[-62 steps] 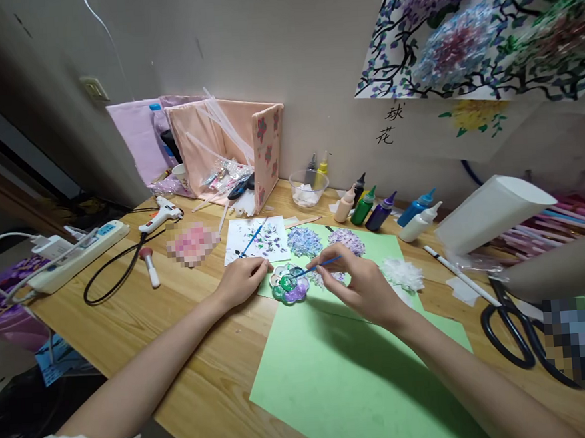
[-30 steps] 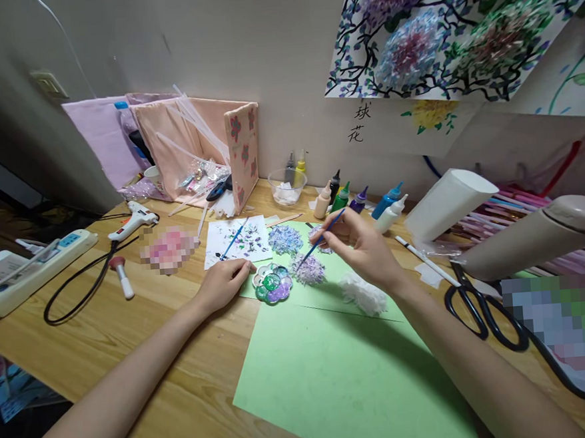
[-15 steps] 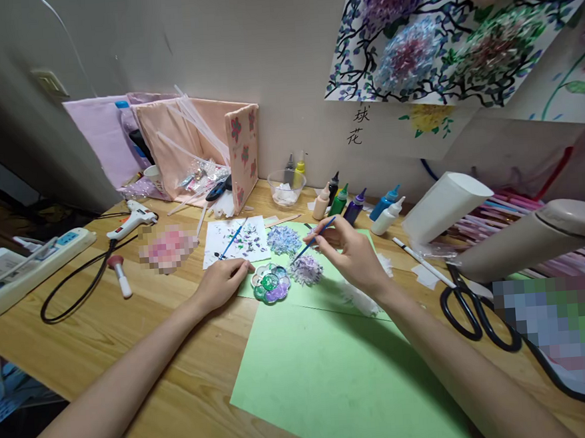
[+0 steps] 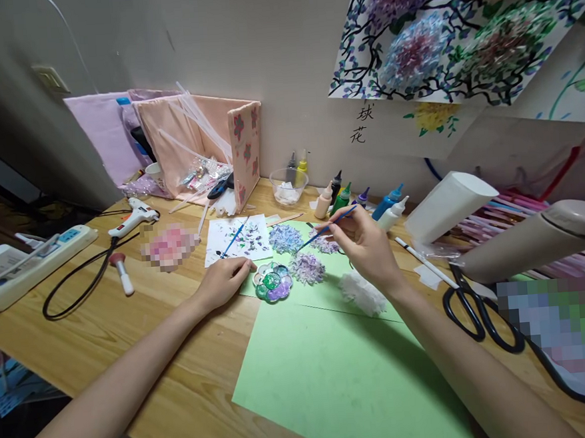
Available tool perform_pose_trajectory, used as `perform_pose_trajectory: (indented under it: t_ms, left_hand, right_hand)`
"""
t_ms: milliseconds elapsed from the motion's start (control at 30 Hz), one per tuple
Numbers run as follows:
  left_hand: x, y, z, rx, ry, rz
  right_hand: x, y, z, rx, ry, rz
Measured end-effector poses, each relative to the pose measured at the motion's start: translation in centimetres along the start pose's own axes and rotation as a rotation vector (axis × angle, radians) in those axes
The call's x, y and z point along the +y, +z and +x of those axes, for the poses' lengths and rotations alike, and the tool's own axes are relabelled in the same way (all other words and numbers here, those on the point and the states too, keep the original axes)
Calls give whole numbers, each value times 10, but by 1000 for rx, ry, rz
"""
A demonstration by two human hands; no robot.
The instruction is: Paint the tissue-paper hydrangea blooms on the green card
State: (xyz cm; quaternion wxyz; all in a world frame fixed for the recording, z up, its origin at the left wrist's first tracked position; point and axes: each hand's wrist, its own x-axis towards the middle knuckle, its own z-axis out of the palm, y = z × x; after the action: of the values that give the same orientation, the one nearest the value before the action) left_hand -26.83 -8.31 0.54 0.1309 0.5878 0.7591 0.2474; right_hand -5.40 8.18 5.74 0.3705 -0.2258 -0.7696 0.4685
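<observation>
My right hand (image 4: 369, 250) pinches a thin blue paintbrush (image 4: 318, 236), its tip slanting down to the left above a purple-and-white flower (image 4: 307, 268). Close to that tip is a bluish-purple flower (image 4: 284, 238); another purplish flower (image 4: 325, 243) is partly covered by my fingers. A white flower (image 4: 362, 293) lies below my right wrist. My left hand (image 4: 224, 280) rests on the tabletop with fingers stretched out, beside a flower-shaped paint palette (image 4: 272, 282) with green and purple paint. Whether its fingertips touch the palette, I cannot tell.
A second brush (image 4: 234, 240) lies on paint-spotted white paper (image 4: 212, 248). Paint bottles (image 4: 341, 199) stand behind my right hand. Green sheets (image 4: 333, 369) cover the middle. Black-handled scissors (image 4: 479, 316) and a tumbler (image 4: 539, 238) are at right, a glue gun (image 4: 135, 216) and power strip (image 4: 40, 266) at left.
My right hand has lifted the brush up and to the right, so its tip is off the purple-and-white flower. My left hand stays in place.
</observation>
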Motion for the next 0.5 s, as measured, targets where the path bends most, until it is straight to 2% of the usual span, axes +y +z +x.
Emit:
perform_pose_trajectory:
  t_ms: [133, 333, 400, 500]
  left_hand:
    - [1, 0, 0, 0, -6, -3]
    - [1, 0, 0, 4, -17, 3]
    - [0, 0, 0, 4, -18, 4]
    - [-1, 0, 0, 3, -17, 1]
  right_hand:
    - [-1, -3, 1, -62, 25, -39]
    - [-2, -4, 1, -31, 21, -28]
    - [-6, -4, 0, -53, 13, -86]
    - [-18, -5, -3, -19, -35, -133]
